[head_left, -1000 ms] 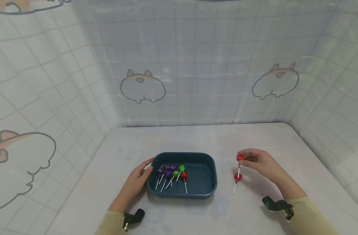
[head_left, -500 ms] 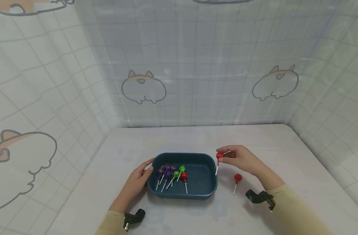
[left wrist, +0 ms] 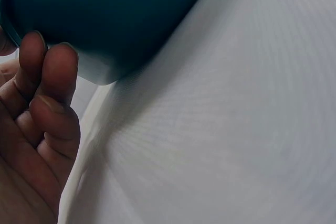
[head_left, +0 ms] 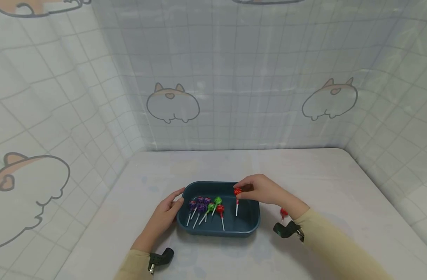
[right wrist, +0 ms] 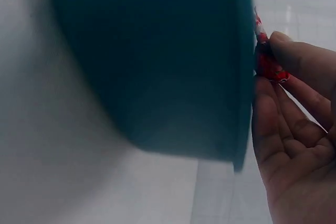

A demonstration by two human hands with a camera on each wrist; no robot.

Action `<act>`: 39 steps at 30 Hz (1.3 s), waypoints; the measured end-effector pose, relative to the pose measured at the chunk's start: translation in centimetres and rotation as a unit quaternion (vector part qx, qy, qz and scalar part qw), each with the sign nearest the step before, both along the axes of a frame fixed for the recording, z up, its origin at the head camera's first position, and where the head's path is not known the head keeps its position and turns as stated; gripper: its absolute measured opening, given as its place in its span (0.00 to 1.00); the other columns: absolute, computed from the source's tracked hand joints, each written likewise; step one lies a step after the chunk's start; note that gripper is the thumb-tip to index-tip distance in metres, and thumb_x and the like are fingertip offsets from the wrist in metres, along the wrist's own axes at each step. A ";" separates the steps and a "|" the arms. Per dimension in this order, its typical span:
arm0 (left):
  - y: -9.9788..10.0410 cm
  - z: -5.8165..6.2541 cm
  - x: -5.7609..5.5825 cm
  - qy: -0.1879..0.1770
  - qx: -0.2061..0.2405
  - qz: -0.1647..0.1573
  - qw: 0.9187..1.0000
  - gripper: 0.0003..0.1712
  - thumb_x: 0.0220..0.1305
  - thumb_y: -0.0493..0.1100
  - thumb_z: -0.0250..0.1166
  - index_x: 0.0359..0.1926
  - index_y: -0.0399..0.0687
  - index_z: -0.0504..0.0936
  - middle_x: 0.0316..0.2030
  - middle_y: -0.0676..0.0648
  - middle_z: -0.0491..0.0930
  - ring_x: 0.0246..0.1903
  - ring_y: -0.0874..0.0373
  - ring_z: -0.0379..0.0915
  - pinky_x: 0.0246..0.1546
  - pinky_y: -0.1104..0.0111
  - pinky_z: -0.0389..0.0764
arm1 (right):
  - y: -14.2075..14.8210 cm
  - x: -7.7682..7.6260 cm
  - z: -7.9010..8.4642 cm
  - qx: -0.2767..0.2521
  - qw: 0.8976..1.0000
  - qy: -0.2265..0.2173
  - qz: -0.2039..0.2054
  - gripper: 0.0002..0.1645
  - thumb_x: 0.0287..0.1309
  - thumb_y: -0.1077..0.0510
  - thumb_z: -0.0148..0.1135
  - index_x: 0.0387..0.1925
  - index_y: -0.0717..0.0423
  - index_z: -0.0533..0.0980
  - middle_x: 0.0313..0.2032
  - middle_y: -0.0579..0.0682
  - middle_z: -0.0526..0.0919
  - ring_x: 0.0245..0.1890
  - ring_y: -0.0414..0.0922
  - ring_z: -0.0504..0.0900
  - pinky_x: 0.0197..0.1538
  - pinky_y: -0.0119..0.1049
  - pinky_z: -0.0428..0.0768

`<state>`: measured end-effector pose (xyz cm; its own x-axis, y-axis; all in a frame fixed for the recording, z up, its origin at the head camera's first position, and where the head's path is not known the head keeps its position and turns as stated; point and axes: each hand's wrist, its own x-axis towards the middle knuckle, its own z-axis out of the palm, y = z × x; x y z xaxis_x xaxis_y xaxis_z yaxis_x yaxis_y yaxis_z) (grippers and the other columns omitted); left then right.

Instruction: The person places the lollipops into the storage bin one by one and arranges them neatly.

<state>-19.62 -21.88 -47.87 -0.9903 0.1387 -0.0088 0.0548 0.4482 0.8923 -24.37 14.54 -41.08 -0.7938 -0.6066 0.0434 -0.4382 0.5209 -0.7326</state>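
Observation:
A dark teal tray [head_left: 218, 233] sits on the table with lollipops inside: several purple ones [head_left: 201, 207], two green ones [head_left: 217, 200] and a red one [head_left: 220, 209]. My left hand [head_left: 163, 214] holds the tray's left end, thumb at the rim and fingers [left wrist: 59, 72] against the outer wall. Over the tray's right half, my right hand [head_left: 260, 189] pinches another red lollipop [head_left: 237, 191] by its candy head, stick pointing down. The right wrist view shows that wrapped red head [right wrist: 272, 68] between thumb and fingers, beyond the tray's wall.
One more red lollipop [head_left: 283, 212] lies on the white table [head_left: 213, 256] right of the tray, partly hidden by the right wrist. A dark wrist camera [head_left: 286, 229] hangs near it. Curtains with a grid pattern [head_left: 227, 77] stand behind and at both sides.
My right hand has carried the pinched red lollipop leftward from the table at the right to over the tray. The left hand stays at the tray's left end.

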 end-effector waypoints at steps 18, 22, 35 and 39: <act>-0.1 -0.4 -0.1 -0.009 -0.001 0.006 1.000 0.25 0.74 0.56 0.55 0.70 0.66 0.68 0.26 0.46 0.80 0.20 0.53 0.71 0.23 0.65 0.73 | -4.3 -0.8 -0.9 0.097 0.992 0.013 0.080 0.16 0.59 0.56 0.71 0.48 0.57 0.84 0.41 0.44 0.85 0.35 0.33 0.82 0.40 0.30 0.79; -0.1 -0.2 0.0 -0.008 -0.001 0.005 1.000 0.25 0.75 0.55 0.55 0.69 0.66 0.69 0.25 0.46 0.80 0.19 0.53 0.70 0.22 0.65 0.73 | -4.9 -1.1 -1.2 0.125 0.988 0.023 0.083 0.15 0.58 0.56 0.72 0.46 0.57 0.85 0.40 0.44 0.86 0.36 0.33 0.82 0.41 0.30 0.80; 0.0 0.0 -0.1 -0.006 -0.005 0.007 1.000 0.26 0.74 0.58 0.55 0.70 0.66 0.68 0.27 0.47 0.81 0.21 0.51 0.72 0.24 0.65 0.74 | -5.9 -1.7 -1.9 0.171 0.981 0.046 0.085 0.10 0.57 0.56 0.72 0.40 0.55 0.86 0.36 0.42 0.86 0.35 0.34 0.81 0.42 0.32 0.79; 0.0 0.0 -0.1 -0.005 -0.006 0.007 1.000 0.26 0.74 0.57 0.55 0.70 0.66 0.68 0.26 0.47 0.80 0.21 0.52 0.72 0.24 0.65 0.73 | -6.1 -1.6 -1.9 0.173 0.980 0.049 0.084 0.10 0.58 0.55 0.72 0.40 0.55 0.86 0.35 0.42 0.86 0.34 0.34 0.81 0.41 0.32 0.79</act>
<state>-19.67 -21.87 -47.91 -0.9920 0.1244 -0.0195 0.0402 0.4602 0.8869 -26.01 8.46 -43.00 -0.6842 -0.7199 -0.1167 -0.5985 0.6457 -0.4743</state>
